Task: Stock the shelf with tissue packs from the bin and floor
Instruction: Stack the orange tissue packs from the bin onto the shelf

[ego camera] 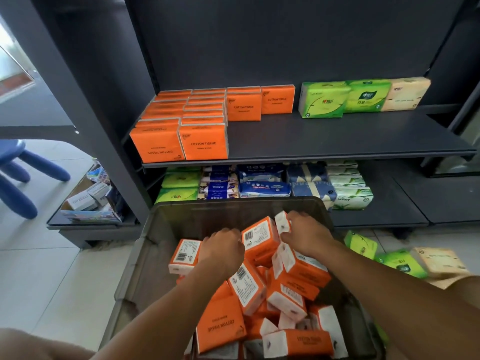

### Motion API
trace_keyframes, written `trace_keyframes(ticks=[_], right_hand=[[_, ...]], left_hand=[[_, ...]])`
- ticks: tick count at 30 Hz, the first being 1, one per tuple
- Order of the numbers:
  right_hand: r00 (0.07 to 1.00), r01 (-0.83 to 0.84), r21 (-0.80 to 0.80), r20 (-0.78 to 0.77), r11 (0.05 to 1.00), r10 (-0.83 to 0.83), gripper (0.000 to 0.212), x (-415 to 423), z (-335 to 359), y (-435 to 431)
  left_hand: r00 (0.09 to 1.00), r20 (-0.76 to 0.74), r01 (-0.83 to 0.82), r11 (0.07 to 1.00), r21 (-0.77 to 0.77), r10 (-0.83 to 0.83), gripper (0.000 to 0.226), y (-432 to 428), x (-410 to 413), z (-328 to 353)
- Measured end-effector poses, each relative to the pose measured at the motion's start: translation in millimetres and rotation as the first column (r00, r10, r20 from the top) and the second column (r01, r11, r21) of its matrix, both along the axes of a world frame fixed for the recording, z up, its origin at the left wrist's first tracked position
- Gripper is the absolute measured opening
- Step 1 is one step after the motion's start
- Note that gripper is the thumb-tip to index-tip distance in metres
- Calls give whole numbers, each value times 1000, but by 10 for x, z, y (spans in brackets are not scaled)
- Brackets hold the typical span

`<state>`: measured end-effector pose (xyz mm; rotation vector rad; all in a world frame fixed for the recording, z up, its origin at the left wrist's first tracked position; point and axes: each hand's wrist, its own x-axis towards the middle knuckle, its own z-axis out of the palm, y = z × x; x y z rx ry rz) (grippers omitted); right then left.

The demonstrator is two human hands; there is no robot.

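A grey plastic bin (pixel 166 219) in front of me holds several loose orange tissue packs (pixel 220 328). My left hand (pixel 223 249) curls over one orange pack (pixel 183 255) at the pile's left. My right hand (pixel 305 233) grips another orange pack (pixel 281 223) at the pile's far side. On the dark shelf (pixel 337 136), orange packs (pixel 181 120) stand in rows at the left, with green and beige packs (pixel 363 100) at the back right. More green and beige packs (pixel 405 261) lie on the floor to the right of the bin.
The lower shelf (pixel 376 216) carries green, blue and white tissue packs. A low stand with small boxes (pixel 91 201) sits to the left of the shelf unit. A blue stool (pixel 18 175) stands at far left on the tiled floor.
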<state>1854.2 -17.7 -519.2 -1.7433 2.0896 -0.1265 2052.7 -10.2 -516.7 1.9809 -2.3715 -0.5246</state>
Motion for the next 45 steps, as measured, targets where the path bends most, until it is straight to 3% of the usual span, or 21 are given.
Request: trace_keyframes(ticks=[4, 11, 16, 22, 25, 28, 30, 35, 39, 45], right_hand=[[1000, 19, 45, -13, 999, -19, 62, 57, -170, -125], [997, 76, 67, -16, 995, -75, 55, 11, -295, -257], [996, 75, -2, -42, 997, -75, 45, -51, -127, -265], [972, 166, -194, 195, 967, -128, 39, -140, 305, -243], [888, 250, -238, 442, 939, -125, 29, -83, 523, -206], [696, 359, -163, 703, 919, -147, 27, 21, 668, -147], [584, 379, -89, 795, 921, -163, 27, 78, 749, -97], [376, 357, 19, 912, 934, -163, 30, 102, 846, -1], [397, 340, 17, 904, 940, -160, 36, 62, 859, -1], [410, 323, -43, 907, 945, -99, 37, 27, 918, -12]], left_hand=[[999, -30, -33, 999, 32, 33, 30, 10, 47, -103], [996, -43, -80, 995, 55, 83, 29, 3, 91, -234], [988, -104, -109, 990, 94, 119, 27, 19, 79, -269], [948, -277, -120, 981, 155, 160, 24, 5, 18, -263], [835, -493, -128, 957, 260, 246, 23, 8, -56, -154], [620, -715, -106, 937, 332, 323, 34, 13, -116, 4], [466, -803, -68, 920, 386, 371, 31, 32, -149, 122], [219, -888, -114, 915, 388, 404, 33, -11, -152, 304], [67, -929, -167, 922, 348, 363, 32, -68, -119, 387], [94, -958, -256, 936, 240, 271, 34, -152, -107, 447]])
